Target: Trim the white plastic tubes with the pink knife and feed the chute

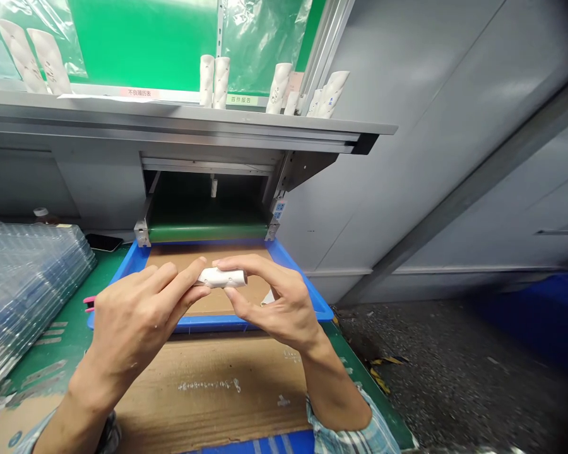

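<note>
In the head view, the person seems to be in the middle of handling one small piece: both hands are holding a white tube (222, 278) sideways, up over a blue tray (203, 324). It looks like a step for turning or checking the tube, but I'm not telling which for sure. The next move seems to be calling for a soft, steady pinch, since squeezing hard could be bending the tube.

The left hand (142, 309) is pinching the left end — its thumb and pointer finger are sitting close together, with the tube between them. The right hand (277, 296) is curving wider. Its pointer finger is pressing on top and its thumb is touching underneath, so the gap is just matching the tube — and the open right end is poking out.

Behind the hands, a green conveyor belt (208, 232) is ending over the tray, and another little tube (214, 188) is showing farther back.
</note>
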`<state>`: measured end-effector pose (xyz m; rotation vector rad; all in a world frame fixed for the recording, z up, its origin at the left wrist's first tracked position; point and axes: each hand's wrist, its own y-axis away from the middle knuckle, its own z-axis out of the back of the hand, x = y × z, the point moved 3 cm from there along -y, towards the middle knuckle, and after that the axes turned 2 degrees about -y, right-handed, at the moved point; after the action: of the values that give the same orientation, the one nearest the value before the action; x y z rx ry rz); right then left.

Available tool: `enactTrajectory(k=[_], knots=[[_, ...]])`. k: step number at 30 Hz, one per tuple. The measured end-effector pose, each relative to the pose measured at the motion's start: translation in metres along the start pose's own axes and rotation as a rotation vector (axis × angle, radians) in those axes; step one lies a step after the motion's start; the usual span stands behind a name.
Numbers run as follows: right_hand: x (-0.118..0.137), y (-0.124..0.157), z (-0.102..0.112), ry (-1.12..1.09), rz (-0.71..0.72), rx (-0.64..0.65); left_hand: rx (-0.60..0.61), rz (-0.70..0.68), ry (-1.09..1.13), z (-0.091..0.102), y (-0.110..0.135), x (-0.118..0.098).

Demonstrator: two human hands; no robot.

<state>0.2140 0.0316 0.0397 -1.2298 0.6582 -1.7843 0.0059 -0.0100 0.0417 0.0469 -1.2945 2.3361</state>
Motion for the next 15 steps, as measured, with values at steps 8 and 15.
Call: enactTrajectory(k=[8, 15], knots=[[-0.005, 0.001, 0.001, -0.062, -0.058, 0.008, -0.011, 0.119, 0.31, -0.006, 0.005, 0.007], [-0.016, 0.003, -0.002, -0.325, -0.132, 0.072, 0.043, 0.309, 0.732, -0.014, 0.0, 0.014]])
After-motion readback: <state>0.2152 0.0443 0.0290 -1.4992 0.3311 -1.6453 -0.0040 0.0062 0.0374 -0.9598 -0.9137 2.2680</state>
